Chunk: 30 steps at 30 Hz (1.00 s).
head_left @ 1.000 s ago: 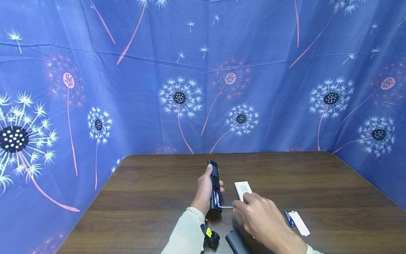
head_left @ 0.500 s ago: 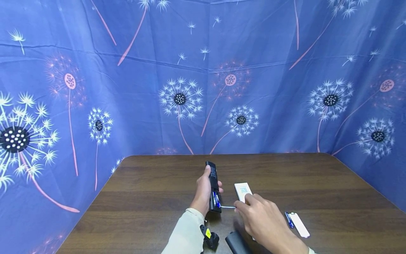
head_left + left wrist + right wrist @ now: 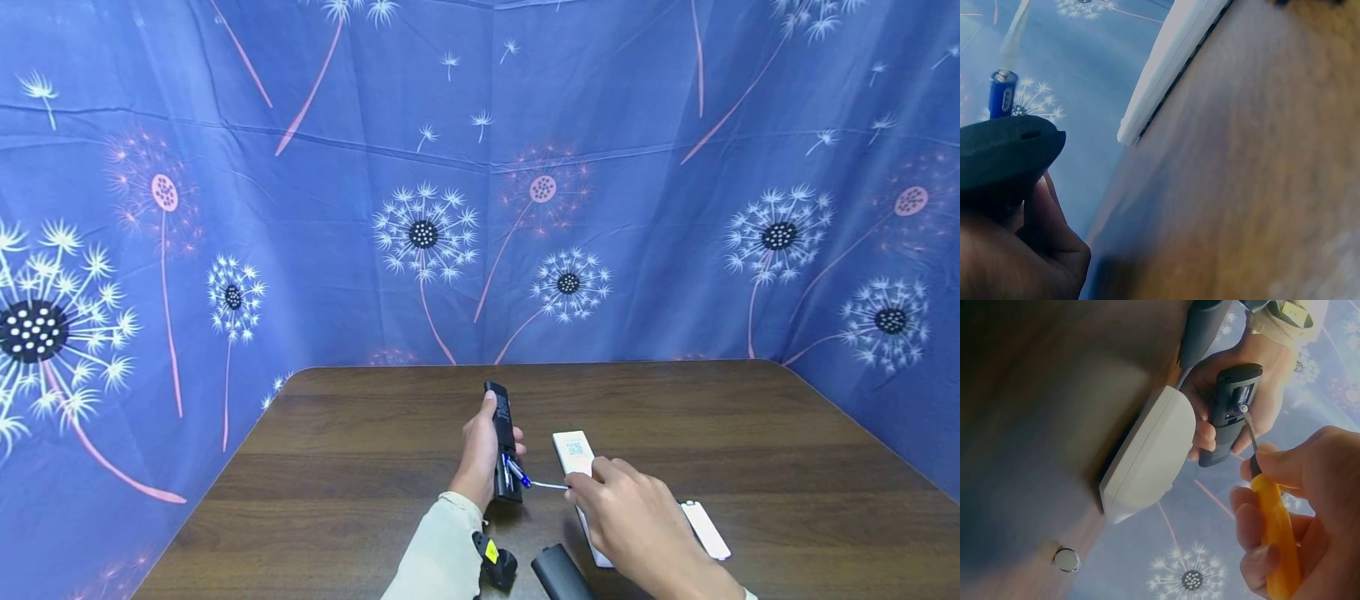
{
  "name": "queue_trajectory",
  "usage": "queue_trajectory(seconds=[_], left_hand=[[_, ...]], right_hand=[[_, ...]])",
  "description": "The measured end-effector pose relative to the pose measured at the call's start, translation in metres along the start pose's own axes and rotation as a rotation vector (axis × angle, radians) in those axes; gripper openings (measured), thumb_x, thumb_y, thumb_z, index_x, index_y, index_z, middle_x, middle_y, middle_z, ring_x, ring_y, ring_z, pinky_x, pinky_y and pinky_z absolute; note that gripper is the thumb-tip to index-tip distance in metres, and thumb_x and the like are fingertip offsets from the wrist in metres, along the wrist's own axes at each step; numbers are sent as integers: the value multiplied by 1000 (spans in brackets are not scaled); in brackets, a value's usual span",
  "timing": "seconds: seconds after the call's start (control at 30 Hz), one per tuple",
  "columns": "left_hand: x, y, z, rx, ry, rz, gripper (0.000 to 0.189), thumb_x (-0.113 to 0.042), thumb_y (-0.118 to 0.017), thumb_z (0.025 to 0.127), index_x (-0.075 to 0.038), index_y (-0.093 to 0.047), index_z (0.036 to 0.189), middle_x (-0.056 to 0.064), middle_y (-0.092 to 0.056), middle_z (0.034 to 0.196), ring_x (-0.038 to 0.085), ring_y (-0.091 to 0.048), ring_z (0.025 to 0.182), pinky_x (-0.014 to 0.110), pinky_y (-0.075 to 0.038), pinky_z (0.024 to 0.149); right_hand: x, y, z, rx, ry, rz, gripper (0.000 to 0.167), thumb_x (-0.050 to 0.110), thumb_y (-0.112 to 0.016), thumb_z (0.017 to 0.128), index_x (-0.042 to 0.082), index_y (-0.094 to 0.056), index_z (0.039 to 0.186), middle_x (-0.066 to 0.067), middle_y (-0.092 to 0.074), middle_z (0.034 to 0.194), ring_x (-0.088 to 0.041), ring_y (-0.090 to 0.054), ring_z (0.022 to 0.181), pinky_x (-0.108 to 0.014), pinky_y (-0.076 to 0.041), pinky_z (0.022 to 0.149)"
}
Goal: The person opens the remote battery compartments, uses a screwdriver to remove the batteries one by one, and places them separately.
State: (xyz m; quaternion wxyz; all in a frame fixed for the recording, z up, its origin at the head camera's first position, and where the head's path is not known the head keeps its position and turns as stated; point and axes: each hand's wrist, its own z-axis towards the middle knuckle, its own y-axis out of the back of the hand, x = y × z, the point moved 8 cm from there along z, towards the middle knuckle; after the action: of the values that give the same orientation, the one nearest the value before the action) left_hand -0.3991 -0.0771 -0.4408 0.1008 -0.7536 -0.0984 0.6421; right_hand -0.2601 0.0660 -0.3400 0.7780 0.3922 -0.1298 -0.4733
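Observation:
My left hand grips a black remote control above the table, its back and uncovered battery compartment facing up. A blue battery is tilted up at one end out of that compartment; in the left wrist view the battery stands out past the remote's edge. My right hand holds a screwdriver by its orange handle, fingers wrapped round it. The screwdriver's thin metal shaft reaches left, its tip right at the battery's raised end.
On the table, a white remote lies partly under my right hand. Right of that hand is a flat white piece. A dark rounded object sits at the front. A small round silver thing shows in the right wrist view.
The battery's near end has lifted out of the compartment with the screwdriver tip at it. My right hand has shifted slightly right, now covering the blue battery beside the white piece.

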Motion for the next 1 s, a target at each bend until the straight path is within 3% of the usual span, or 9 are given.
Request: queue_trajectory(seconds=[0.43, 0.73, 1.0], left_hand=[[0, -2, 0, -1, -7, 5, 79, -65, -40, 100, 3, -44, 141, 12, -66, 89, 20, -65, 67, 36, -51, 63], [-1, -1, -1, 5, -16, 27, 82, -67, -40, 99, 2, -43, 142, 12, -66, 92, 24, -67, 74, 34, -48, 65], [-2, -4, -4, 28, -23, 18, 83, -68, -39, 98, 1, -40, 144, 12, -66, 95, 25, -67, 78, 34, -49, 65]], right_hand=[[-2, -9, 0, 125, -46, -21, 12, 24, -83, 80, 20, -72, 80, 10, -45, 66, -7, -42, 55, -25, -35, 42], [-5, -12, -1, 153, -66, 10, 11, 25, -81, 83, 19, -73, 81, 11, -47, 67, -3, -41, 56, -24, -36, 44], [-12, -14, 3, 186, -148, 44, 16, 29, -79, 85, 14, -74, 83, 9, -58, 74, -6, -55, 64, -28, -47, 53]])
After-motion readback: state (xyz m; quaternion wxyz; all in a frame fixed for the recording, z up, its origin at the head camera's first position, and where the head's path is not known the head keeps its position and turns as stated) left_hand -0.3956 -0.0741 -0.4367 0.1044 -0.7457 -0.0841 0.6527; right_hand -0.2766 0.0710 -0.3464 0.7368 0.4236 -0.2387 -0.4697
